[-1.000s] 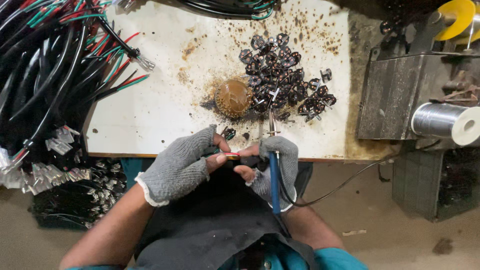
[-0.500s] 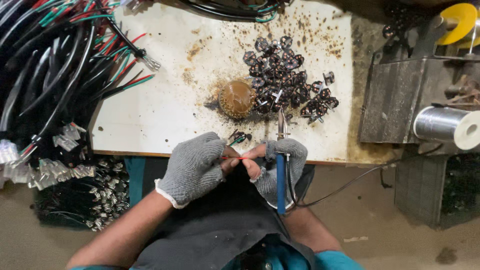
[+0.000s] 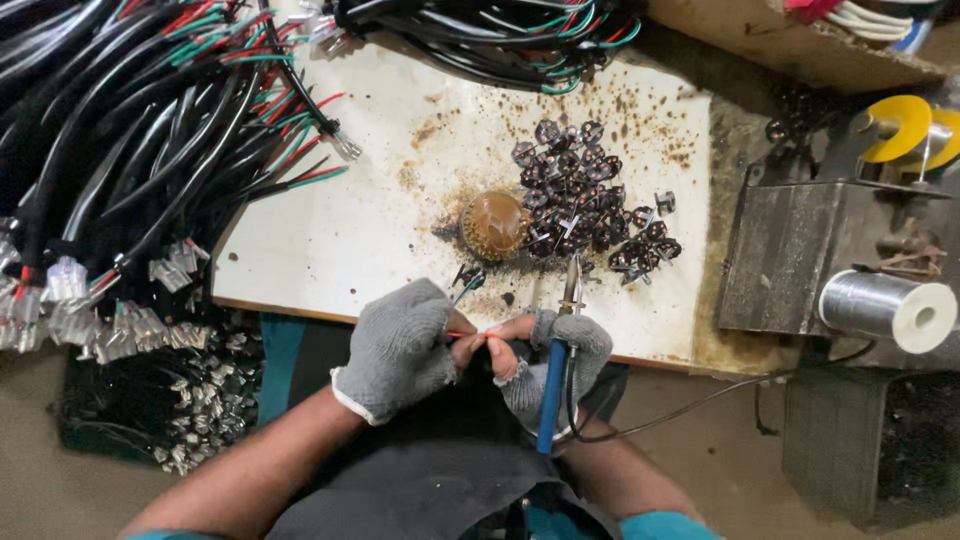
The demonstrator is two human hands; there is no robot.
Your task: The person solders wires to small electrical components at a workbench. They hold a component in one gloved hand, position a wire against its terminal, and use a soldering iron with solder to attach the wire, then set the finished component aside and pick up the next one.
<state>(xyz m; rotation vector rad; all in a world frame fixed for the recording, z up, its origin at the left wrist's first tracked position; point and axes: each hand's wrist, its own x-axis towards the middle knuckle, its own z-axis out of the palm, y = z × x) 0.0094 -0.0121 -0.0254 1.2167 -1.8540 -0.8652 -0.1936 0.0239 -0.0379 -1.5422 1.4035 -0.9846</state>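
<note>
Thin red wire [image 3: 470,335], light and limp, is pinched between bare fingertips of both grey-gloved hands at lower centre: left hand [image 3: 400,350], and right hand [image 3: 560,350], which also clamps a blue-handled soldering iron [image 3: 556,385]. Best held close to its end. Above lie dark small connectors [image 3: 585,205] on the stained white board [image 3: 350,220].

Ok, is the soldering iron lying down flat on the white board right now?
No, the right hand grips the blue-handled soldering iron, with its tip pointing toward the white board.
</note>
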